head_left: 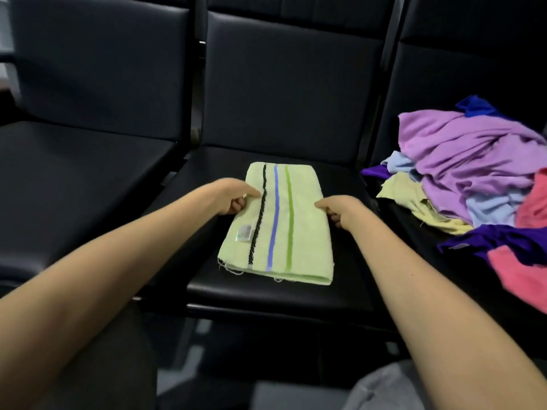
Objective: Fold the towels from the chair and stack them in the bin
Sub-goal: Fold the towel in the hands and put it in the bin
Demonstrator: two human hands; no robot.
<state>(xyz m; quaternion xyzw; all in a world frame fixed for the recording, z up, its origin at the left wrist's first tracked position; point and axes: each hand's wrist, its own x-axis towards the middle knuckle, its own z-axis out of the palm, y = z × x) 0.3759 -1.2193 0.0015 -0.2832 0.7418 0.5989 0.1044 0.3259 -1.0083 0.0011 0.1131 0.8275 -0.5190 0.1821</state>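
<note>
A pale green towel (pixel 299 229) with black, blue and green stripes lies folded on the seat of the middle black chair (pixel 266 294). A small white label shows near its left side. My left hand (pixel 236 198) pinches the towel's left edge about halfway along. My right hand (pixel 340 210) pinches the right edge at about the same level. A heap of unfolded towels (pixel 467 173) in lilac, light blue, yellow, purple and pink sits on the chair to the right. No bin is in view.
A black chair (pixel 88 179) stands to the left with a bare seat. Dark backrests rise behind all three seats. Grey floor shows below the seat fronts, with a pale grey shape (pixel 384 389) at the bottom right.
</note>
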